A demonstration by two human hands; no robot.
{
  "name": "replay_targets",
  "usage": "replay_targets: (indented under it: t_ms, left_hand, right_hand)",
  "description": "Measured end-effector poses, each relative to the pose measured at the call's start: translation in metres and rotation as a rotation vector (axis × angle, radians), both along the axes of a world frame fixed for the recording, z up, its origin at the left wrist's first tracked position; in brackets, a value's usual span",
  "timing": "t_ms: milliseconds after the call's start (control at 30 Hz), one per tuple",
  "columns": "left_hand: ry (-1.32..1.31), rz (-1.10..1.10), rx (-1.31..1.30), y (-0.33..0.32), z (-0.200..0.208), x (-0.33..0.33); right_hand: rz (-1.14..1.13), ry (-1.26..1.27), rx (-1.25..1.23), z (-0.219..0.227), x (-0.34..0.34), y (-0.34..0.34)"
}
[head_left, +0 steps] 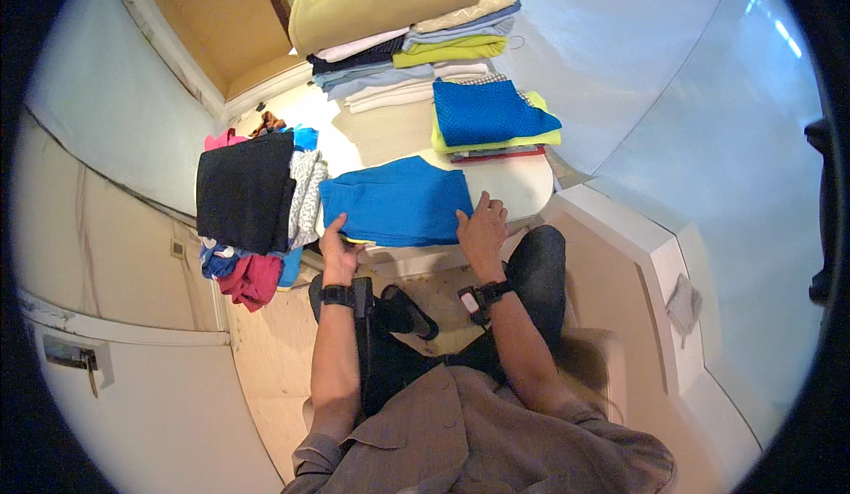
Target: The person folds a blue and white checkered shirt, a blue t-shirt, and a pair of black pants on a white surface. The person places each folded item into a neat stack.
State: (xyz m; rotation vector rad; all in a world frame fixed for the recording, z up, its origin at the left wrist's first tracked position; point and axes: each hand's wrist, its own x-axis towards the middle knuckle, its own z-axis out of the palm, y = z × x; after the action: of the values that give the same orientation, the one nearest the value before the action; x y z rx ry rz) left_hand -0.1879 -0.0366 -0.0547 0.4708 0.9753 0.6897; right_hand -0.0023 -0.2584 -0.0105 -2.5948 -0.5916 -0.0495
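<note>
A folded blue garment lies on the near part of the white table. My left hand holds its near left corner, the thumb on top and the other fingers mostly hidden under the cloth. A thin yellow edge peeks out beneath that corner. At the garment's right end, my right hand rests open against the edge, its thumb touching the cloth and its fingers spread. Left of the blue garment stands a stack with a folded black garment on top and a white patterned cloth beside it.
Behind on the right lies a small pile topped by a blue textured garment. Tall stacks of folded clothes fill the table's far side. A crumpled dark red cloth hangs at the left. A white ledge runs along the right.
</note>
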Motion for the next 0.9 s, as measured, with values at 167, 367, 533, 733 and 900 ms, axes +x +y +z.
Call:
replay_targets:
  t_ms: [167, 367, 533, 733, 900]
  left_hand:
    - [0.040, -0.044, 0.077, 0.008, 0.016, 0.000]
    - [0.005, -0.069, 0.022, 0.008, 0.017, -0.013]
    - [-0.108, -0.152, -0.001, -0.002, 0.022, -0.022]
    - [-0.191, -0.108, 0.077, -0.028, 0.046, 0.004]
    - [-0.354, -0.162, 0.275, -0.034, 0.122, 0.076]
  right_hand:
    - [0.053, 0.277, -0.153, 0.020, 0.018, 0.017]
    - [0.096, 0.251, 0.198, -0.011, 0.029, 0.010]
    - [0.063, 0.773, 0.846, -0.034, 0.058, -0.009]
    - [0.103, 0.830, 1.176, 0.036, 0.077, -0.036]
    - [0.160, 0.636, 1.177, 0.095, 0.155, -0.036]
